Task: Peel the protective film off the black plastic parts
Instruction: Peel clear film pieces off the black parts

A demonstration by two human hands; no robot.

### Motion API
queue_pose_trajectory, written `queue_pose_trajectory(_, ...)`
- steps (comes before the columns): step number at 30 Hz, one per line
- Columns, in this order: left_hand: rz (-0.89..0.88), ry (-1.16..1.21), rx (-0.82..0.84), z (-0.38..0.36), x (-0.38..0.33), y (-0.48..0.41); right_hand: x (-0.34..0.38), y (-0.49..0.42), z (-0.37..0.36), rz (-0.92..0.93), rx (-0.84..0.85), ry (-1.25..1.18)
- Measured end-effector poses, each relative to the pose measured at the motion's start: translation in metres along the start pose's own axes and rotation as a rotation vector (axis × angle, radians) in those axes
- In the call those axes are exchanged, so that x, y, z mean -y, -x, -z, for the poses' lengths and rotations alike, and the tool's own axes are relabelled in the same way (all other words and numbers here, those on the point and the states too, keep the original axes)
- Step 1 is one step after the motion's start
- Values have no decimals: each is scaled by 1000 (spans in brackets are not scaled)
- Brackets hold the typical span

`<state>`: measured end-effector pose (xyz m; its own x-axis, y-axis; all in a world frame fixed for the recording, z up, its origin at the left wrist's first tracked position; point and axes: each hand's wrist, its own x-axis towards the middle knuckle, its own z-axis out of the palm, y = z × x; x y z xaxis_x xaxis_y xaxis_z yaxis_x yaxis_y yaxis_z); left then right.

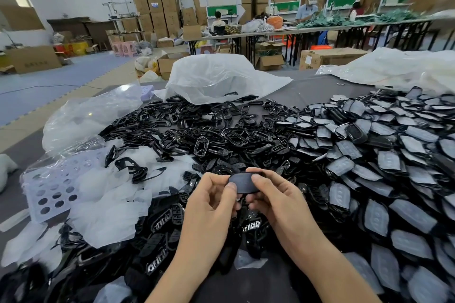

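Both hands hold one black plastic part just above the table's near middle. My left hand pinches its left end, thumb on top. My right hand grips its right end with fingers curled over the far edge. The part's face looks dull grey; whether film covers it I cannot tell. On the right lies a big heap of film-covered parts. Bare glossy black frames are piled in the middle. Loose peeled films lie at the left.
A perforated lilac tray sits at the left under clear plastic. Large white plastic bags lie at the table's far side and right corner. Beyond are other work tables, cardboard boxes and seated people.
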<state>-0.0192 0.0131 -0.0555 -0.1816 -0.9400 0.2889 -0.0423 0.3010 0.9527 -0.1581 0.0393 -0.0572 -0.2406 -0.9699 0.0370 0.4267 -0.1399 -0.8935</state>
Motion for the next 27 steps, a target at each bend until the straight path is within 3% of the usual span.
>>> queue_pose_trajectory(5,-34,-16,-4,1,4,-1,-3,-1,0,14,38,62)
queue_pose_trajectory(13,-87,-195,25,-3,11,7,-4,8,9,38,-22,416)
queue_pose_trajectory(20,-174,-393,40,32,8,9,83,-42,46,346,-509,257)
queue_pose_trajectory(23,-173,-607,29,63,1,-5,81,-38,60,282,-583,335)
queue_pose_trajectory(27,-249,-1138,-108,105,0,-37,42,-12,42,268,-377,581)
